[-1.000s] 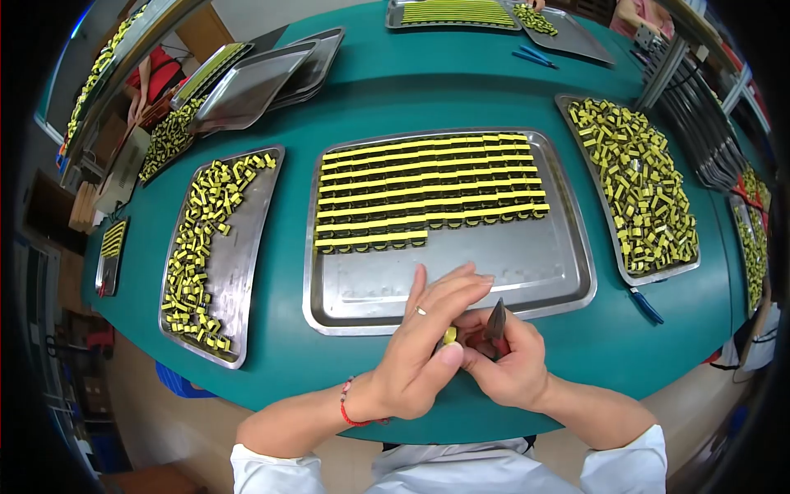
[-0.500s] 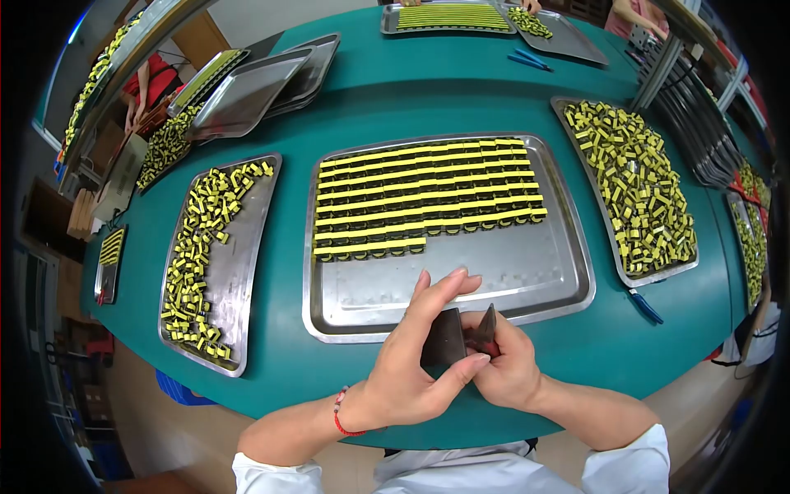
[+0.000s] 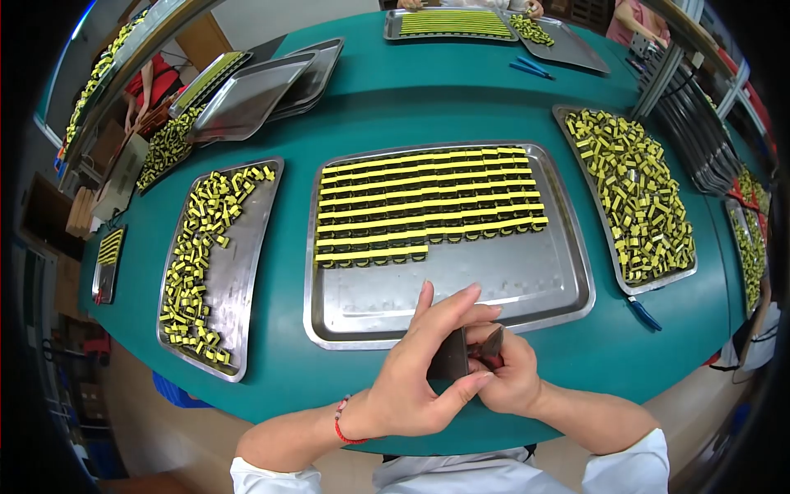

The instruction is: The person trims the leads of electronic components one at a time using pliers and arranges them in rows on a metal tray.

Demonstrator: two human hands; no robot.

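Observation:
My left hand (image 3: 407,379), with a red bracelet at the wrist, is closed on a dark rectangular block (image 3: 449,359) between thumb and fingers. Right against it, my right hand (image 3: 512,380) grips what looks like pliers (image 3: 493,342), with dark pointed jaws facing up and a bit of red handle showing. The lower handles are hidden in the palm. Both hands are just over the near edge of a large metal tray (image 3: 370,317). Inside that tray stand rows of small black parts with yellow tops (image 3: 428,202); the nearest row is shorter.
Loose yellow-and-black parts fill a tray on the right (image 3: 638,202) and partly cover one on the left (image 3: 234,313). Blue-handled pliers (image 3: 644,314) lie beside the right tray. Stacked trays (image 3: 255,95) lean at the back left. Across the green table, another person's hands touch a tray (image 3: 453,37).
The table and trays appear slightly lower in view. Both hands have shifted a little downward and right, with the block and pliers still held.

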